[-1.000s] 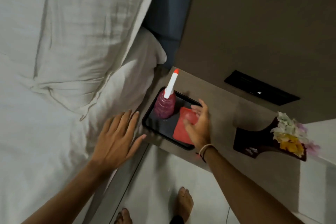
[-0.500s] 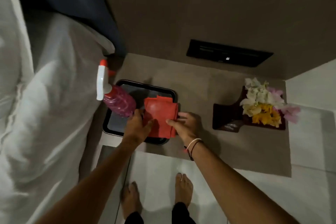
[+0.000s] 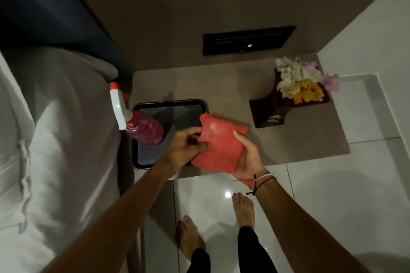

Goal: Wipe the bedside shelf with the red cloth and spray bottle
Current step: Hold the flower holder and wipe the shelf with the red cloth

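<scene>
A folded red cloth (image 3: 218,143) is lifted just above the front right corner of a black tray (image 3: 170,102) on the beige bedside shelf (image 3: 226,86). My right hand (image 3: 249,157) grips the cloth from its right side and underneath. My left hand (image 3: 187,146) pinches the cloth's left edge. A spray bottle (image 3: 142,127) with pink liquid, a white trigger head and a red nozzle stands on the tray's left part, untouched, just left of my left hand.
A dark wooden holder with white, yellow and pink flowers (image 3: 295,86) sits on the shelf's right half. A black wall panel (image 3: 248,40) is behind the shelf. The white bed (image 3: 55,139) borders the shelf on the left. My bare feet stand on the glossy tiled floor (image 3: 332,206).
Both hands closed on the red cloth and lifted it off the tray, shifting it slightly right and toward me. The bottle stayed in place.
</scene>
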`<state>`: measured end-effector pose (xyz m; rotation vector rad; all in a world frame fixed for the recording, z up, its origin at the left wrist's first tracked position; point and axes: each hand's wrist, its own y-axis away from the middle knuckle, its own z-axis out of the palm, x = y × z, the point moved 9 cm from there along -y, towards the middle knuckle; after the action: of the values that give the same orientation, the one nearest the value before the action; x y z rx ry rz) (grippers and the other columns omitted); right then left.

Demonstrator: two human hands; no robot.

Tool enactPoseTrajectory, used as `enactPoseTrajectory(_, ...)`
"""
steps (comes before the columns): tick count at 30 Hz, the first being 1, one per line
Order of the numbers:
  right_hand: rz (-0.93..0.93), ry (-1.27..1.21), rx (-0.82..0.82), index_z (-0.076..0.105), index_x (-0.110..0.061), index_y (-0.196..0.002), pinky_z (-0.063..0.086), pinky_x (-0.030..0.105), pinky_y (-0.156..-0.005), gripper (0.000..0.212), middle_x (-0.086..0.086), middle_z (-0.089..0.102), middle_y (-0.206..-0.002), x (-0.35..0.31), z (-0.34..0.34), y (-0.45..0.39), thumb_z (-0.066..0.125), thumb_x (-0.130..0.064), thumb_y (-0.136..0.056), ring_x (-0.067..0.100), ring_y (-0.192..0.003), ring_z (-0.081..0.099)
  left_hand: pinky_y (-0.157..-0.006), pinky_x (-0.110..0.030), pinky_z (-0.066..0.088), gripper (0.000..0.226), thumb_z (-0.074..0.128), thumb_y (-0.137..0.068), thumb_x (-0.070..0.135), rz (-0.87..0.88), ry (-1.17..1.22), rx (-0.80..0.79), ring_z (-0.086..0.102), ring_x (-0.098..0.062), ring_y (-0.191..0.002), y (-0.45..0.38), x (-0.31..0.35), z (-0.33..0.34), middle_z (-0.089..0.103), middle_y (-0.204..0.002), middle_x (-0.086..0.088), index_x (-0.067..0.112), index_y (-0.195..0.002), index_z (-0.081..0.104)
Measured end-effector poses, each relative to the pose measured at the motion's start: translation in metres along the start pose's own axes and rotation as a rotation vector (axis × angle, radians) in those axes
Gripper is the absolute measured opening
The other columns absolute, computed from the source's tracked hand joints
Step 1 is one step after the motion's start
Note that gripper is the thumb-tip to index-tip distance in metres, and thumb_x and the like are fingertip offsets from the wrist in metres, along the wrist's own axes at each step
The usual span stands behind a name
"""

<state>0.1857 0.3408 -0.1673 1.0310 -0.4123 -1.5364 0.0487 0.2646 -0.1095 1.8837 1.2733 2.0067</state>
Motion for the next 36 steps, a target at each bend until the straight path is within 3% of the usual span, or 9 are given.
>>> enactPoseTrajectory(5, -0.085, -0.137, -0.015, 0.054, -0.009, -0.146, 0.044, 0.061, -0.112, 0.065, 0.021, 0.063, -0.141, 0.011, -0.034, 0.032, 0.065, -0.041, -0.091, 0.041, -0.129, 0.061, -0.082, -0.016, 0.053, 0.035, 0.07, -0.086, -0.005, 0.087, -0.157, -0.206, 0.068, -0.007, -0.096, 0.005, 0.029, 0.045, 0.075, -0.11, -0.007, 0.011, -0.117, 0.071)
enactPoseTrajectory(9, -0.176, -0.292, -0.012, 0.05, -0.003, -0.147, 0.056, 0.054, -0.096, 0.077, 0.026, 0.061, -0.141, 0.008, -0.066, 0.059, 0.08, -0.031, -0.082, 0.042, -0.121, 0.066, -0.082, -0.024, 0.059, 0.028, 0.069, -0.09, 0.0, 0.106, -0.241, -0.328, 0.072, -0.004, -0.089, 0.012, 0.044, 0.098, 0.077, -0.098, 0.004, 0.011, -0.115, 0.073)
enactPoseTrajectory(12, -0.25, -0.418, 0.021, 0.055, -0.016, -0.145, 0.055, 0.052, -0.096, 0.064, 0.02, 0.065, -0.14, 0.002, -0.093, 0.072, 0.076, -0.029, -0.086, 0.041, -0.12, 0.068, -0.096, -0.04, 0.058, 0.025, 0.07, -0.093, 0.022, 0.286, -0.491, -0.16, 0.069, -0.014, -0.106, 0.014, 0.081, 0.121, 0.075, -0.112, -0.003, 0.016, -0.117, 0.072)
enactPoseTrajectory(16, -0.327, -0.571, 0.044, 0.06, -0.018, -0.141, 0.049, 0.055, -0.103, 0.049, 0.02, 0.063, -0.142, -0.012, -0.126, 0.078, 0.069, -0.026, -0.093, 0.042, -0.128, 0.063, -0.091, -0.041, 0.054, 0.048, 0.05, -0.097, 0.05, 0.77, -0.838, 0.122, 0.059, -0.025, -0.121, 0.033, 0.167, 0.145, 0.059, -0.135, -0.01, 0.021, -0.134, 0.058)
enactPoseTrajectory(19, -0.372, -0.663, 0.054, 0.062, -0.017, -0.139, 0.048, 0.057, -0.104, 0.042, 0.021, 0.064, -0.141, -0.024, -0.147, 0.079, 0.06, -0.028, -0.099, 0.043, -0.129, 0.062, -0.11, -0.057, 0.042, 0.065, 0.039, -0.097, 0.059, 0.984, -1.11, 0.238, 0.043, -0.038, -0.143, 0.024, 0.211, 0.178, 0.044, -0.157, -0.019, 0.025, -0.152, 0.043)
enactPoseTrajectory(24, -0.399, -0.673, 0.033, 0.074, -0.021, -0.124, 0.051, 0.057, -0.102, 0.031, 0.018, 0.067, -0.138, -0.04, -0.164, 0.078, 0.059, -0.033, -0.1, 0.041, -0.127, 0.064, -0.128, -0.064, 0.005, 0.079, 0.018, -0.093, 0.076, 0.809, -1.428, 0.067, -0.005, -0.032, -0.161, -0.044, 0.211, 0.218, -0.005, -0.174, -0.014, 0.04, -0.162, 0.003)
enactPoseTrajectory(29, -0.377, -0.669, 0.073, 0.071, -0.017, -0.128, 0.056, 0.054, -0.095, 0.035, 0.018, 0.068, -0.137, -0.054, -0.172, 0.08, 0.063, -0.031, -0.098, 0.041, -0.124, 0.066, -0.128, -0.062, 0.007, 0.075, 0.004, -0.092, 0.076, 0.781, -1.465, 0.071, -0.001, -0.032, -0.161, -0.067, 0.198, 0.221, -0.001, -0.175, -0.011, 0.045, -0.16, 0.0)
enactPoseTrajectory(33, -0.442, -0.669, 0.124, 0.074, -0.016, -0.124, 0.058, 0.054, -0.094, 0.032, 0.018, 0.071, -0.132, -0.073, -0.168, 0.08, 0.058, -0.027, -0.099, 0.038, -0.12, 0.069, -0.127, -0.063, 0.01, 0.076, 0.011, -0.09, 0.076, 0.775, -1.403, 0.026, 0.003, -0.031, -0.161, -0.076, 0.208, 0.213, 0.004, -0.175, -0.009, 0.046, -0.16, 0.007)
enactPoseTrajectory(36, -0.509, -0.631, 0.254, 0.06, -0.015, -0.138, 0.051, 0.055, -0.106, 0.042, 0.018, 0.066, -0.137, -0.093, -0.165, 0.075, 0.057, -0.024, -0.097, 0.037, -0.124, 0.065, -0.129, -0.062, 0.008, 0.077, 0.012, -0.088, 0.077, 0.682, -1.348, -0.038, -0.001, -0.028, -0.162, -0.095, 0.224, 0.204, 0.002, -0.175, -0.007, 0.048, -0.159, 0.008)
